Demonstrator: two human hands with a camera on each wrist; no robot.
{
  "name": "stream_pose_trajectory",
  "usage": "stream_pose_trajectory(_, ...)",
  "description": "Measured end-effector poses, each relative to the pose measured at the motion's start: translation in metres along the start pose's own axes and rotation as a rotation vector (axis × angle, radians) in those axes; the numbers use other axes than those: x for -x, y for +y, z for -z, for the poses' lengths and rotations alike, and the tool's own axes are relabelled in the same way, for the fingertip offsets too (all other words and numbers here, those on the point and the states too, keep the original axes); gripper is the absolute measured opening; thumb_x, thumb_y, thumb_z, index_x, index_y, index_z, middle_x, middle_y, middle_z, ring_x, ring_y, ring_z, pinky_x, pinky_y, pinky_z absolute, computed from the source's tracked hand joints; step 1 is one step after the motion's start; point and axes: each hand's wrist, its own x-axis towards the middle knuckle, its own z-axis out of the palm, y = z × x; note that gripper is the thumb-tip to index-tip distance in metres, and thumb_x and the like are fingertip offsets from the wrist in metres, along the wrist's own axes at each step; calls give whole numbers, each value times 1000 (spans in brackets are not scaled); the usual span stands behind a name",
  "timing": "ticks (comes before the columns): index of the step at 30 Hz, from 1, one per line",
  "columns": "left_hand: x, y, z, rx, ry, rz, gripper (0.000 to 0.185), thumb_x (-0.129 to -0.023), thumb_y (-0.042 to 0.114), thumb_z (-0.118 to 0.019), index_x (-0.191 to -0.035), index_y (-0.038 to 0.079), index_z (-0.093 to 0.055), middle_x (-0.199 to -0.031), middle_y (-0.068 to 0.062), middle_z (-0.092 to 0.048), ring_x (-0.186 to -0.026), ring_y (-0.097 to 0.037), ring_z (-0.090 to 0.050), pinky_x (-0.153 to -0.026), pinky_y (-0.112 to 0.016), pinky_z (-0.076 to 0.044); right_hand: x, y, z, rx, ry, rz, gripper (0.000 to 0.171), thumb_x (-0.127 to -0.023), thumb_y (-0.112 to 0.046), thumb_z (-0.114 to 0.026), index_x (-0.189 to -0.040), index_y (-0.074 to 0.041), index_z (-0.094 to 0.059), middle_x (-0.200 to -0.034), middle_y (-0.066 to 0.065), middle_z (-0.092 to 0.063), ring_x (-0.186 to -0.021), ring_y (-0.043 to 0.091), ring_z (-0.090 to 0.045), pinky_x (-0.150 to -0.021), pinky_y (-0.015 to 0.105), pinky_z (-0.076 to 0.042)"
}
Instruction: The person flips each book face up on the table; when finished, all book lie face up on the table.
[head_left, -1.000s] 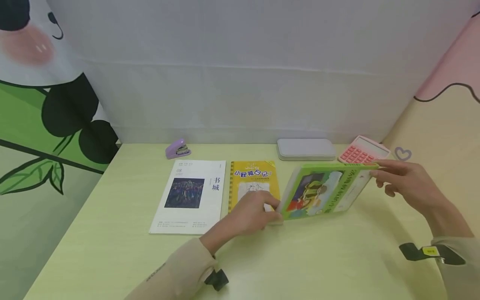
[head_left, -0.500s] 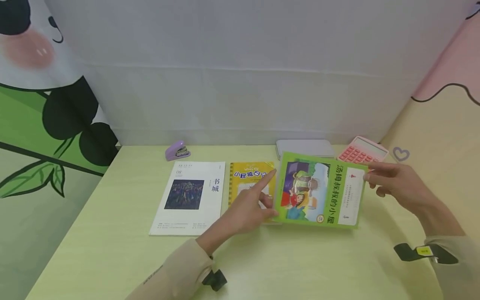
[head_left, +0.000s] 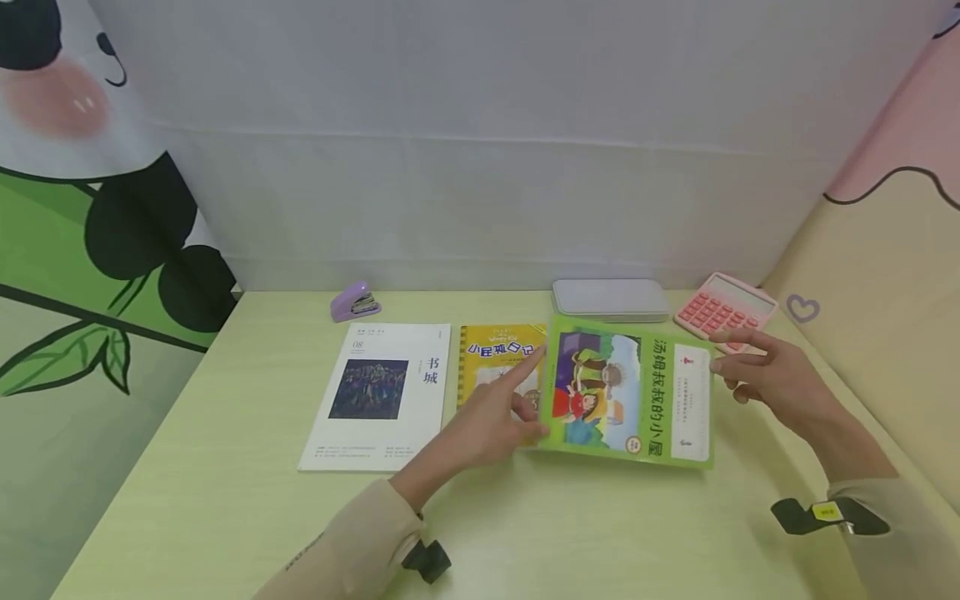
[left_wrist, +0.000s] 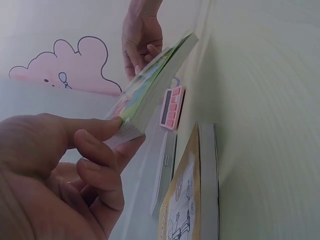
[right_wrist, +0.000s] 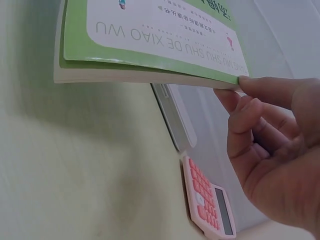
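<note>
A green picture-covered paperback book [head_left: 607, 396] is held raised over the table, its cover facing up and its lettering turned sideways. My left hand [head_left: 483, 429] pinches its left edge; in the left wrist view the thumb [left_wrist: 97, 129] lies on the cover and a finger is beneath the pages. At the opposite edge, my right hand [head_left: 776, 383] pinches the upper corner between thumb and fingers, the other fingers curled, as the right wrist view shows. A yellow book [head_left: 491, 371] lies under and beside my left hand, partly hidden by it and by the green book.
On the left lies a white magazine [head_left: 390, 437]. Along the back of the table are a purple stapler [head_left: 352, 302], a grey-white flat case [head_left: 611, 298] and a pink calculator [head_left: 723, 307]. A white cloth [head_left: 480, 183] hangs behind the table.
The green book has turned from tilted up on edge to cover facing up, then shifted slightly left and down. The right hand has moved left with it; the left index finger has straightened along the edge.
</note>
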Motion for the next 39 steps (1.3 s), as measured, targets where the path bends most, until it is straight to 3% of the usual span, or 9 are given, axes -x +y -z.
stream_pose_trajectory(6, -3, -7, 1, 8, -48, 14, 102, -91, 15, -83, -170, 36, -21, -93, 1, -73, -81, -17, -67, -67, -31, -54, -4, 13, -10, -16, 16, -5, 29, -101, -15, -72, -128, -18, -62, -81, -9, -71, -72, 8, -59, -66, 25, -54)
stream_pose_trajectory(16, -13, -21, 3, 0, -135, 38, 102, -93, 17, -82, -171, 27, -17, -88, 1, -72, -69, -20, -66, -62, -30, -53, -12, 28, -21, 27, 6, -4, 54, -101, -16, -72, -147, 5, -53, -83, -8, -66, -72, 10, -59, -66, 26, -53)
stream_pose_trajectory(21, -18, -25, 6, 0, -156, 67, 101, -94, 17, -80, -171, 26, -17, -84, -1, -72, -59, -17, -56, -56, -28, -47, -12, 32, -21, 46, -58, -3, 68, -100, -17, -74, -157, 5, -44, -107, -9, -77, -78, 10, -63, -70, 26, -56)
stream_pose_trajectory(24, -20, -27, 8, 26, -171, 84, 99, -95, 17, -80, -171, 28, -17, -82, -4, -72, -56, -16, -52, -53, -26, -44, -12, 35, -21, 58, -91, -7, 73, -100, -17, -75, -160, 3, -39, -130, 10, -74, -87, 9, -67, -74, 27, -58)
stream_pose_trajectory(27, -23, -29, 10, 52, -181, 101, 95, -97, 19, -77, -171, 30, -19, -84, -5, -73, -54, -15, -50, -52, -25, -42, -14, 38, -22, 68, -108, -4, 76, -99, -18, -76, -161, 1, -37, -146, 29, -60, -93, 7, -68, -77, 28, -59)
stream_pose_trajectory(30, -25, -31, 11, 59, -185, 108, 89, -100, 21, -74, -170, 31, -20, -86, -5, -73, -54, -14, -50, -52, -25, -42, -15, 39, -22, 84, -128, -5, 78, -98, -19, -76, -163, -1, -36, -151, 34, -53, -92, 7, -68, -76, 28, -59)
stream_pose_trajectory(39, -33, -34, 10, 42, -189, 126, 88, -100, 19, -74, -170, 29, -22, -76, -6, -69, -50, -14, -50, -50, -23, -40, -18, 41, -24, 111, -136, -15, 80, -97, -18, -77, -163, -2, -35, -151, 34, -53, -83, 11, -65, -71, 28, -57)
